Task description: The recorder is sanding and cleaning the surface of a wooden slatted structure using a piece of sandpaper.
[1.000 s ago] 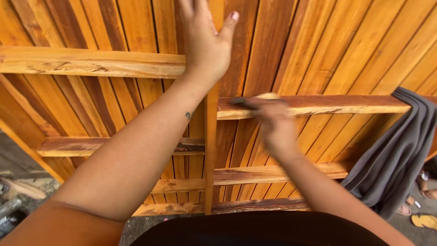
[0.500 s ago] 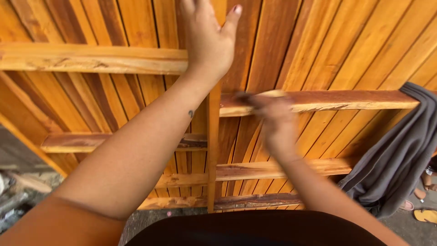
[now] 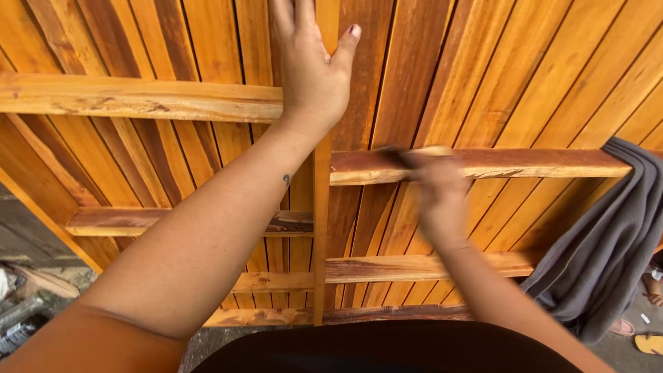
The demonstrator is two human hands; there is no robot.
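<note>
A large wooden panel (image 3: 525, 76) of orange-brown vertical slats with horizontal cross rails stands before me. My left hand (image 3: 311, 65) is pressed flat against the slats near the top, fingers spread, holding nothing. My right hand (image 3: 436, 197) is blurred with motion and grips a paintbrush (image 3: 407, 155) with a dark bristle end and pale handle. The brush lies along the top of the middle right cross rail (image 3: 525, 164), just right of the central upright (image 3: 320, 228).
A grey cloth (image 3: 608, 242) hangs over the right end of the cross rail. Below right, on the ground, lie sandals (image 3: 648, 342) and someone's foot. Scrap wood and debris (image 3: 27, 297) sit at the lower left on a concrete floor.
My right hand and the brush have shifted to the right along the cross rail. My left hand stays pressed on the slats. The view has tilted slightly.
</note>
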